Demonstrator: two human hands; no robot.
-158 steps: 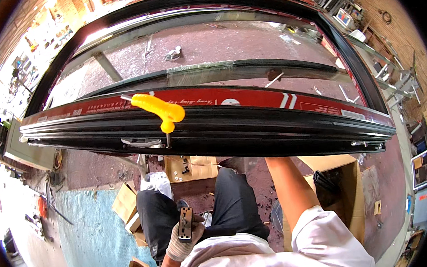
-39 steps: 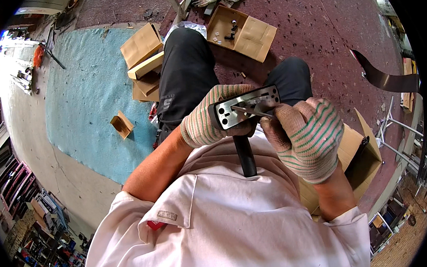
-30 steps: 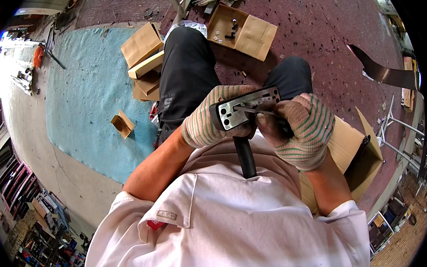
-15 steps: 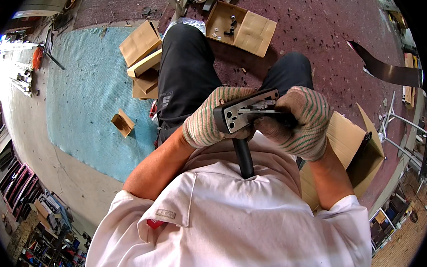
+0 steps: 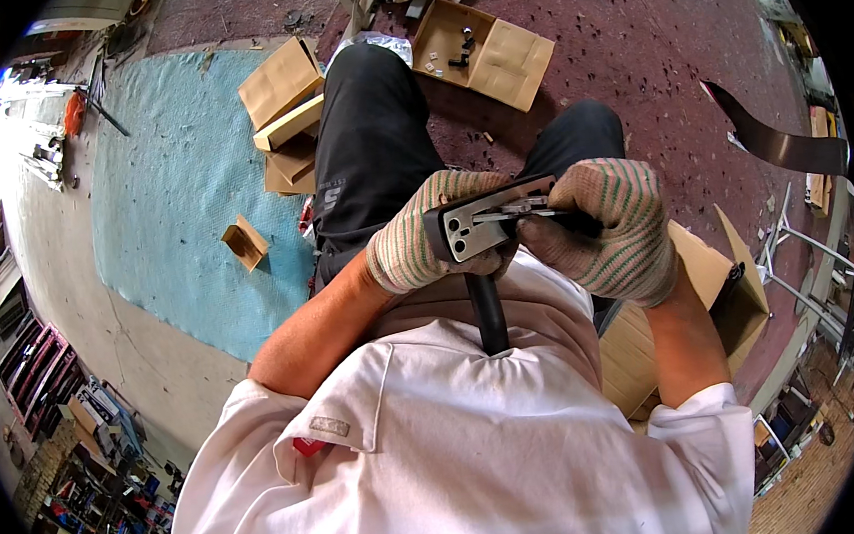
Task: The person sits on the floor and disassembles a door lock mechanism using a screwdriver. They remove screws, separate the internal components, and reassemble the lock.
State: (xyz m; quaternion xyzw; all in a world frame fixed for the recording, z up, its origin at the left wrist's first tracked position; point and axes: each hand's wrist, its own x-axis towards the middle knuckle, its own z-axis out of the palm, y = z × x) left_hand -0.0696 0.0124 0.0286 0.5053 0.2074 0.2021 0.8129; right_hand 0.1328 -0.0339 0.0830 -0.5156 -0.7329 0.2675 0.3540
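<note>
My left hand [image 5: 426, 229], in a striped knit glove, is closed round what looks like a door handle [image 5: 464, 240], in front of my waist. Its long black plate shows a silver inner face with round holes at the left end. A black lever [image 5: 488, 317] points down from it toward my shirt. My right hand [image 5: 610, 232], gloved the same way, is closed at the plate's right end on a slim dark piece [image 5: 579, 221]. Thin silver metal strips [image 5: 518, 210] lie along the plate beside it. Fingers hide the rest of that piece.
Ahead on the dark red floor, an open cardboard box [image 5: 444, 40] holds small black parts. Folded cartons [image 5: 283, 88] and a small open box [image 5: 245, 243] lie on a blue mat [image 5: 160, 188]. A larger carton [image 5: 644, 350] stands by my right arm. A curved dark strip [image 5: 789, 148] lies far right.
My right hand has shifted slightly right and its wrist has turned, the elbow swinging outward. The left hand keeps the door handle almost still, a little lower at its left end.
</note>
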